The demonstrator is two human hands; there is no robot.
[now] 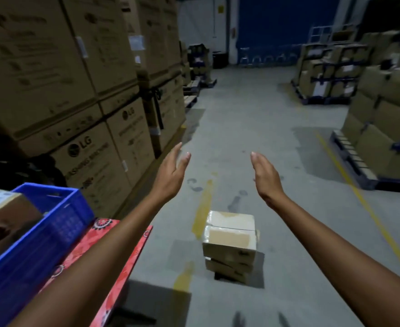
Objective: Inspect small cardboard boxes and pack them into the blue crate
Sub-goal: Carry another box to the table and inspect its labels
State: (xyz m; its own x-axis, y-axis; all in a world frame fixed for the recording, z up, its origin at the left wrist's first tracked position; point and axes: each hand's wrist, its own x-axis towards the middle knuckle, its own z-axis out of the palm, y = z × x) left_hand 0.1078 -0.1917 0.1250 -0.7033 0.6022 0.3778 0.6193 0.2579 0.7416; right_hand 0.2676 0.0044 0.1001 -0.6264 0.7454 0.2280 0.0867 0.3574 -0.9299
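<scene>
Both hands are empty: left hand (170,172) and right hand (266,179) reach forward, fingers straight, palms facing each other. A pickup looks due; it would go best with both palms lowered onto opposite sides of the top box (231,228) and a level lift, so those beneath don't shift. At far left the blue crate (52,223), a labelled box (3,208) inside, sits on a red patterned cloth (114,256); the stack of small cardboard boxes (229,246) stands on the floor (253,114) below and between the hands, touching neither.

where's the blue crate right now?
Head view, lower left: the blue crate sits on a red patterned surface, in front of the LG cartons, with a labelled cardboard box inside.
</scene>
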